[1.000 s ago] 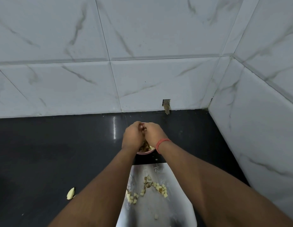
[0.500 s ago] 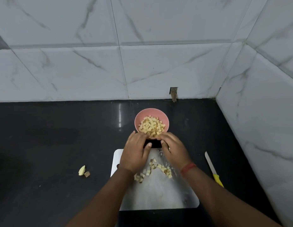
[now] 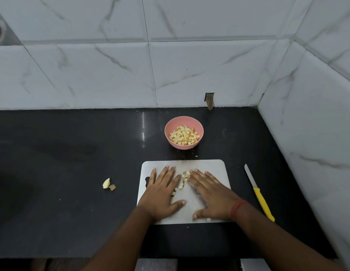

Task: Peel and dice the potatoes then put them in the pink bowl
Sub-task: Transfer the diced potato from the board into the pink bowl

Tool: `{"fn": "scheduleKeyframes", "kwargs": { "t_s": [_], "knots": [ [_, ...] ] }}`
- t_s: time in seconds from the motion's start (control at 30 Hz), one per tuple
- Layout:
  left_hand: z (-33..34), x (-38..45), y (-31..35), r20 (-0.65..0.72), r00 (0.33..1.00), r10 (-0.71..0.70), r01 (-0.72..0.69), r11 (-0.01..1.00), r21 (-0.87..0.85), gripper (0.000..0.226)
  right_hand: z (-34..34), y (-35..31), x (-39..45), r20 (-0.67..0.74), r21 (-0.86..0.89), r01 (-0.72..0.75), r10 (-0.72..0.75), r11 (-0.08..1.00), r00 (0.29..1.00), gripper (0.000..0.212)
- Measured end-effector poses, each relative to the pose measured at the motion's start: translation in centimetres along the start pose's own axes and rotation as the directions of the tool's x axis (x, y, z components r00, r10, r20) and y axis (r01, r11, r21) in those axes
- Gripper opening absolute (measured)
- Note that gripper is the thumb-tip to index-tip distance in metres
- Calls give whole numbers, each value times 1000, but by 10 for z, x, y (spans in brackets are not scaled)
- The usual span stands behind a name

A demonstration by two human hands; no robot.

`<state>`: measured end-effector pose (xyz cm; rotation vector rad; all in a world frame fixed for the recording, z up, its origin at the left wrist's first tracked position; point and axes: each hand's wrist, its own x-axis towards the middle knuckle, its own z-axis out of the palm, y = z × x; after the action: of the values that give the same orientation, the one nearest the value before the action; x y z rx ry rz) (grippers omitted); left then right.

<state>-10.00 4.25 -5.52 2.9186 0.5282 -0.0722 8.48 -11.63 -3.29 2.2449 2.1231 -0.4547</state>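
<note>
Your left hand (image 3: 162, 194) and right hand (image 3: 211, 194) lie flat and released on the cutting board (image 3: 215, 167), corralling the remaining potato dice (image 3: 185, 178) for the pink bowl (image 3: 168, 130).

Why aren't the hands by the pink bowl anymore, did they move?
Yes. Both hands, left and right, pulled back from the pink bowl toward the person, onto the cutting board.

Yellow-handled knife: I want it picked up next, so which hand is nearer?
Right. The right hand lies flat on the board beside the knife; the left hand lies farther left.
</note>
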Motion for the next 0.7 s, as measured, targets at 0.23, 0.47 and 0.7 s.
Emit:
{"fn": "scheduleKeyframes", "kwargs": {
  "t_s": [0.23, 0.47, 0.7],
  "knots": [
    [9, 11, 13, -4, 999, -33, 33, 999, 8, 70, 8, -7, 24, -129, 4, -79, 79, 997, 988, 83],
    [21, 23, 24, -93, 989, -115, 100, 983, -151, 53, 11, -20, 44, -276, 291, -101, 184, 951, 943, 54],
    [25, 34, 34, -356, 909, -216, 169, 973, -157, 15, 21, -20, 52, -408, 188, -131, 198, 973, 891, 34]
  ]
}}
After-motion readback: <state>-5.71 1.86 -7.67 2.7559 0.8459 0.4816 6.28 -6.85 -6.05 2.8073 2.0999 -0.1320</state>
